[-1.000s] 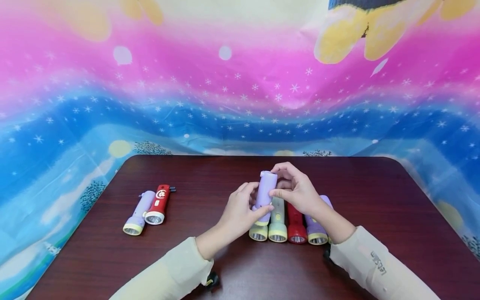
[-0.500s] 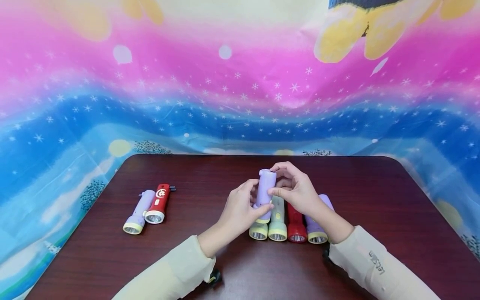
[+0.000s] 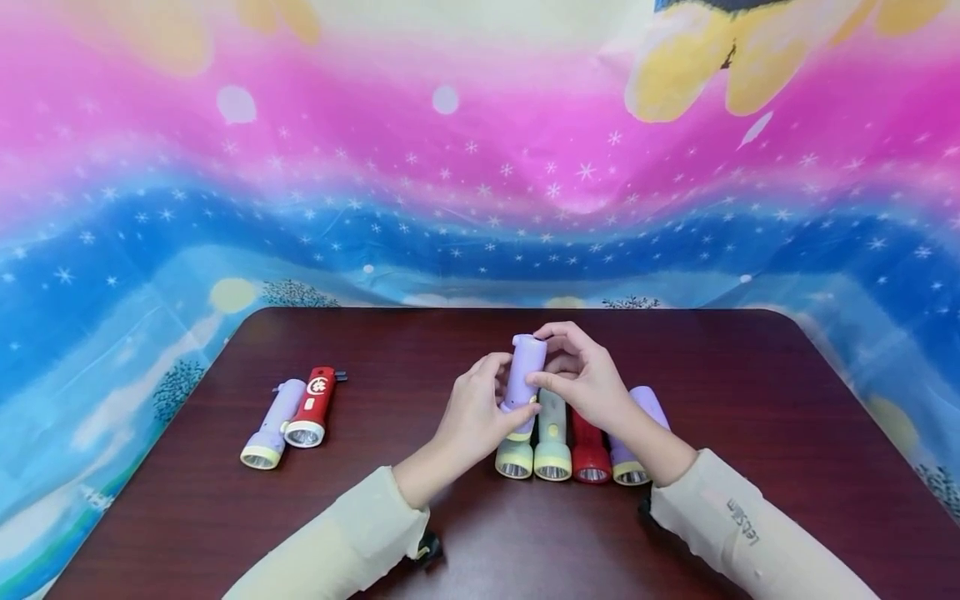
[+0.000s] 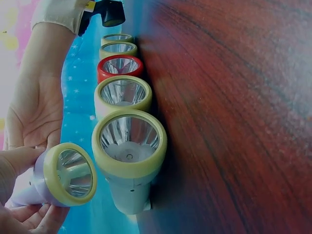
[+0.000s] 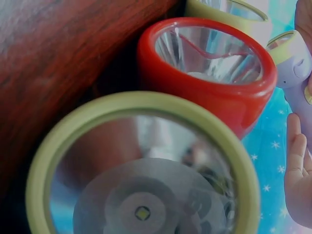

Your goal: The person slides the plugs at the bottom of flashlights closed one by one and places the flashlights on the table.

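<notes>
Both hands hold a purple flashlight (image 3: pixel 527 367) with a yellow rim above the table, tail end up and lens end down. My left hand (image 3: pixel 474 414) grips it near the head, thumb across the front. My right hand (image 3: pixel 588 372) pinches its upper body between thumb and fingers. Below and beside it lies a row of flashlights: a pale green one (image 3: pixel 513 463), a second pale green one (image 3: pixel 553 454), a red one (image 3: pixel 591 458) and a purple one (image 3: pixel 630 468) partly behind my right wrist. In the left wrist view, the held flashlight's lens (image 4: pixel 75 174) is visible.
On the left of the dark wooden table (image 3: pixel 405 358) lie another purple flashlight (image 3: pixel 276 421) and a red flashlight (image 3: pixel 312 407) with a plug sticking out, touching each other. A colourful snowflake-printed cloth (image 3: pixel 450 167) hangs behind the table.
The held purple flashlight and both hands have shifted slightly left, and the whole head view has moved a little too. The grips look the same, and the other flashlights keep their arrangement.
</notes>
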Motion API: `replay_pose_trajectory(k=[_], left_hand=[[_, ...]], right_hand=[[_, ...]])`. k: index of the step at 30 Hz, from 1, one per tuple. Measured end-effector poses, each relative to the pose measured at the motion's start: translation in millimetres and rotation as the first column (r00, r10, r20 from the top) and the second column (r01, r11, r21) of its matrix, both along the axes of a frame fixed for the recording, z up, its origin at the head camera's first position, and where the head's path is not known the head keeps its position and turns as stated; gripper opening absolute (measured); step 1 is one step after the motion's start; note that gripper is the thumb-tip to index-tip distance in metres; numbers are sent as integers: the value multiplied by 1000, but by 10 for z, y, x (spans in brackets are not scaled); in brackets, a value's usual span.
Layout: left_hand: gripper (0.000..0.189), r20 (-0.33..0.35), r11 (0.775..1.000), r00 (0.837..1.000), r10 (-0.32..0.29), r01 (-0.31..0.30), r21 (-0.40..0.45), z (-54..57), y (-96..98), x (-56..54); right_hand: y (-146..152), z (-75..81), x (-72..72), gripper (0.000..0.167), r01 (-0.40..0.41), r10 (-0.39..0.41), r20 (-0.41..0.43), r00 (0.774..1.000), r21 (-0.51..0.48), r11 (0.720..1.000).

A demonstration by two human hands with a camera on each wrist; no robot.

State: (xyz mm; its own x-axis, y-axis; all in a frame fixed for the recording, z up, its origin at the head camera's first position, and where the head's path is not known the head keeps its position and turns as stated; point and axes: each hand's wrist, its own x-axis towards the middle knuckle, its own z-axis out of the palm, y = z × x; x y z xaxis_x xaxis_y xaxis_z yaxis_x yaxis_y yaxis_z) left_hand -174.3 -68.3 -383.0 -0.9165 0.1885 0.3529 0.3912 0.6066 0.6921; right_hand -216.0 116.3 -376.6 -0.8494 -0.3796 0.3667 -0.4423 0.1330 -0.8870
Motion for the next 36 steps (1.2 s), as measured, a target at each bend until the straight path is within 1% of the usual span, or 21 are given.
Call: replay_pose_trajectory(k=[4,8,13,17,21,24,25,28,30,32,34,36], left_hand=[[54,34,1000,999,1,-1,7,18,-13,-8],[57,68,999,998,1,-3,38,22,-32,-10],[60,86,997,996,-7,0,77,37,-78,-18],[60,93,994,996,-7,-3,107,50,-143,-15],[59,101,988,995,3,-19,150,55,-226,-15],[59,115,986,993,20,-39,165,60,-296,-12],[60,120,985,992,28,-48,166,66,-319,-8],[62,133,985,990,50,-71,160,84,-390,6],[64,144,983,988,63,-87,162,97,-437,16],[65,158,981,985,73,-100,167,97,-484,20],[67,172,979,982,81,-111,172,96,-529,22],[68,188,976,978,89,-123,178,95,-570,26]], right_hand=[[15,16,-17,48,1,-1,3,1000,33,999],[46,33,-28,45,1,-1,2,1000,62,998],[145,32,-30,43,-8,10,-22,1000,112,994],[274,27,-15,45,-38,42,-14,999,179,983],[425,9,6,48,-51,58,-18,998,273,961],[548,-21,23,50,-41,61,-44,997,362,931],[590,-33,26,52,-40,68,-59,996,389,921],[716,-78,34,56,-19,92,-137,986,461,887],[794,-113,35,58,-10,112,-184,977,480,877],[862,-144,37,60,-7,126,-212,969,487,873],[920,-170,43,61,-8,133,-219,967,492,870],[963,-187,52,63,-8,137,-216,967,507,862]])
